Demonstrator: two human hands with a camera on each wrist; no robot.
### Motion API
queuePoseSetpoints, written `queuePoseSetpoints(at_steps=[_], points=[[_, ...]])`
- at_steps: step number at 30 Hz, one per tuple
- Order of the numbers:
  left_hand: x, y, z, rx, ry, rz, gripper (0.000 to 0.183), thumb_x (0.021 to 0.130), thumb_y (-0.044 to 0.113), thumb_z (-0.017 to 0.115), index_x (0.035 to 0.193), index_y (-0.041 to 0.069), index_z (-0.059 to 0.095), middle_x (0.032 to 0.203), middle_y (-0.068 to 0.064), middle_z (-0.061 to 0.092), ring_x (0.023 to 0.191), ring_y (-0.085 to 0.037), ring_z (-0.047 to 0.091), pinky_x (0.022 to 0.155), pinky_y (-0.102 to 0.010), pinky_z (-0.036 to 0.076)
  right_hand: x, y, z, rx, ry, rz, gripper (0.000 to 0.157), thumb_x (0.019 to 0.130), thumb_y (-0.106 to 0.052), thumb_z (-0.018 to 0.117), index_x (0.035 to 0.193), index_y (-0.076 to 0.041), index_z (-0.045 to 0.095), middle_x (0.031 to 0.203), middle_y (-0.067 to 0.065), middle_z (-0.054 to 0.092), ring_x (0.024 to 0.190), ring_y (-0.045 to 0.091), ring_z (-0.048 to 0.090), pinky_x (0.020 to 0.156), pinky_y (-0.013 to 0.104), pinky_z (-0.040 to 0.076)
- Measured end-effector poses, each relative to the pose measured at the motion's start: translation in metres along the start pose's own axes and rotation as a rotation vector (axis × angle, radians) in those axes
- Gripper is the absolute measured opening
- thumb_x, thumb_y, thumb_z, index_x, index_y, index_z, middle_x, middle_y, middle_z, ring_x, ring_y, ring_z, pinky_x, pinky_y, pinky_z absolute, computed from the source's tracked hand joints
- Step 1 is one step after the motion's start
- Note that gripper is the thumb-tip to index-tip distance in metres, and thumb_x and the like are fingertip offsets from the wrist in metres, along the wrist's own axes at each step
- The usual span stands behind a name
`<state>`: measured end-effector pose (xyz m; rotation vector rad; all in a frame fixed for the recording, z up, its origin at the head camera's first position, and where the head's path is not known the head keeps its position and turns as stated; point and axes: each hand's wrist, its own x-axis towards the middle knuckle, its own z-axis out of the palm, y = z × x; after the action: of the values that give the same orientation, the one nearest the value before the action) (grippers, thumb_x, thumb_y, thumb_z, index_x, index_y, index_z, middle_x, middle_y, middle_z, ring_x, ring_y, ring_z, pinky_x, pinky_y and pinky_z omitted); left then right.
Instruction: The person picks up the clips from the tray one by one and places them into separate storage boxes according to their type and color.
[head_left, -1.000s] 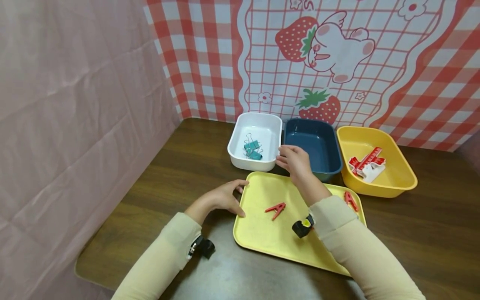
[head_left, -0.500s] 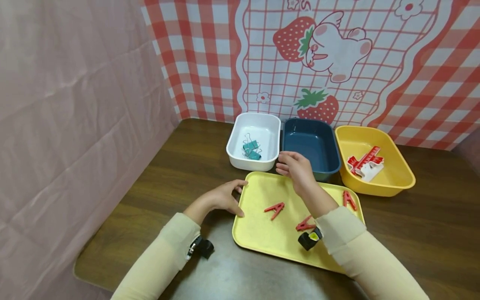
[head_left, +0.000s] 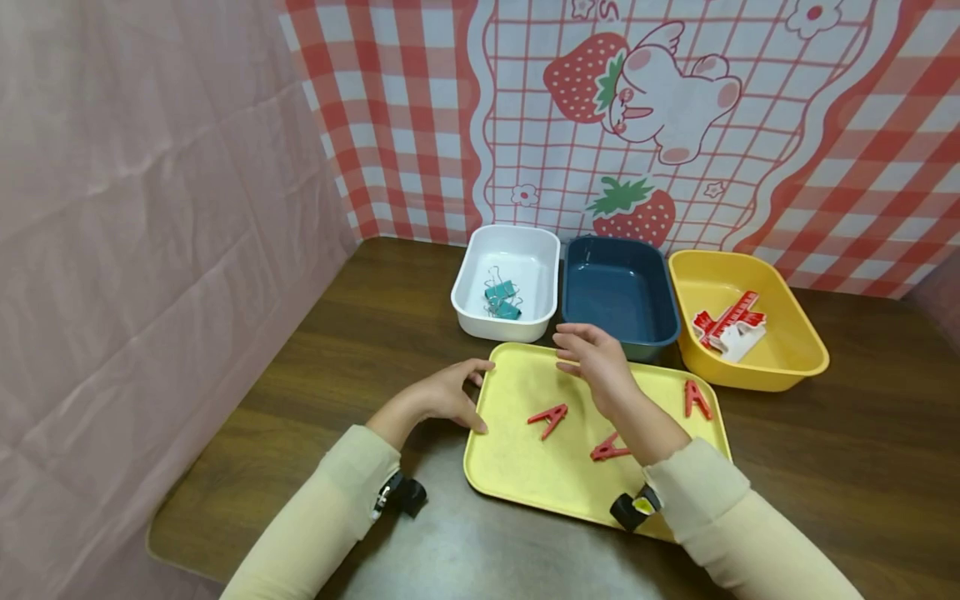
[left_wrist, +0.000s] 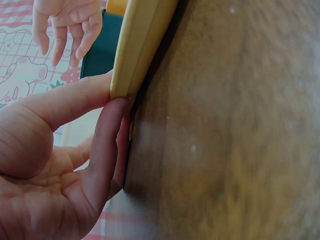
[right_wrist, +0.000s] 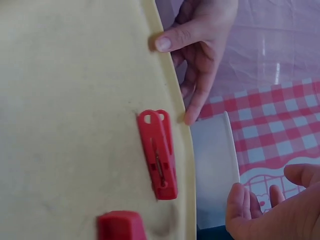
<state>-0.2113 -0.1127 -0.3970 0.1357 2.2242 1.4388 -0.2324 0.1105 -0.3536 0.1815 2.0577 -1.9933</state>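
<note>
My left hand (head_left: 446, 396) holds the left edge of the yellow tray (head_left: 525, 475); in the left wrist view its thumb and a finger close on the rim. Over the tray's far part hovers my right hand (head_left: 603, 367), fingers loosely bent and nothing in them. Three red plastic clothespins lie on the tray: a left clothespin (head_left: 550, 419), a middle clothespin (head_left: 609, 448) partly behind the right forearm, and a right clothespin (head_left: 697, 400). The right wrist view shows one clothespin (right_wrist: 159, 155) up close, its spring visible.
Behind the tray stand three bins side by side: a white bin (head_left: 495, 327) with teal binder clips (head_left: 501, 298), a dark blue bin (head_left: 618, 292), and a yellow bin (head_left: 795, 367) with red and white clips (head_left: 731, 325). A checked cloth (head_left: 405, 125) hangs behind them.
My right hand has drawn back from beside the white bin to over the tray, its forearm shifting right and uncovering the middle clothespin. The left hand stays at the tray's edge.
</note>
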Motion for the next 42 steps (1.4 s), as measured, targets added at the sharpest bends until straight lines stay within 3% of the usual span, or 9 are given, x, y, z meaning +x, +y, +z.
queuePoseSetpoints(at_steps=[7, 17, 23, 27, 34, 42], points=[[0.000, 0.000, 0.000, 0.025, 0.006, 0.011, 0.093, 0.057, -0.015, 0.081, 0.137, 0.008, 0.040, 0.116, -0.014, 0.042, 0.064, -0.021, 0.056, 0.060, -0.029, 0.053, -0.007, 0.011, -0.006, -0.115, -0.052, -0.024, 0.043, 0.093, -0.016, 0.057, 0.130, 0.003, 0.046, 0.115, 0.011, 0.052, 0.104, 0.029, 0.051, 0.089, 0.034, 0.046], [-0.001, 0.000, 0.000, 0.024, 0.010, 0.010, 0.092, 0.057, -0.015, 0.081, 0.137, 0.007, 0.040, 0.116, -0.014, 0.042, 0.064, -0.021, 0.056, 0.060, -0.029, 0.053, -0.013, 0.027, -0.010, -0.401, -0.221, -0.124, 0.047, 0.079, -0.009, 0.073, 0.121, 0.004, 0.055, 0.119, 0.023, 0.053, 0.104, 0.032, 0.053, 0.085, 0.038, 0.047], [-0.001, 0.000, 0.000, 0.041, 0.016, 0.002, 0.092, 0.058, -0.013, 0.081, 0.137, 0.008, 0.040, 0.117, -0.014, 0.042, 0.064, -0.021, 0.055, 0.060, -0.029, 0.053, -0.014, 0.029, -0.010, -0.589, -0.324, -0.190, 0.053, 0.069, -0.009, 0.081, 0.117, -0.001, 0.059, 0.114, 0.021, 0.054, 0.102, 0.034, 0.051, 0.088, 0.044, 0.042], [-0.001, -0.001, 0.001, 0.028, 0.014, 0.009, 0.092, 0.057, -0.014, 0.081, 0.137, 0.008, 0.040, 0.116, -0.013, 0.042, 0.064, -0.021, 0.056, 0.060, -0.029, 0.053, -0.013, 0.030, -0.010, -0.696, -0.388, -0.219, 0.053, 0.064, -0.006, 0.084, 0.111, -0.003, 0.062, 0.105, 0.017, 0.055, 0.093, 0.030, 0.051, 0.081, 0.039, 0.043], [-0.003, 0.000, 0.001, 0.031, 0.016, 0.015, 0.092, 0.057, -0.015, 0.081, 0.137, 0.007, 0.040, 0.115, -0.013, 0.042, 0.064, -0.021, 0.056, 0.060, -0.029, 0.053, -0.009, 0.032, -0.006, -0.753, -0.490, -0.251, 0.040, 0.063, 0.001, 0.082, 0.099, -0.002, 0.065, 0.087, 0.011, 0.056, 0.076, 0.022, 0.048, 0.064, 0.030, 0.042], [-0.003, 0.002, 0.001, 0.038, 0.010, 0.018, 0.092, 0.057, -0.015, 0.080, 0.137, 0.007, 0.039, 0.116, -0.014, 0.042, 0.064, -0.020, 0.056, 0.060, -0.029, 0.053, -0.009, 0.033, -0.002, -0.821, -0.479, -0.251, 0.025, 0.062, 0.005, 0.076, 0.083, -0.005, 0.067, 0.067, 0.001, 0.054, 0.061, 0.015, 0.047, 0.055, 0.027, 0.039]])
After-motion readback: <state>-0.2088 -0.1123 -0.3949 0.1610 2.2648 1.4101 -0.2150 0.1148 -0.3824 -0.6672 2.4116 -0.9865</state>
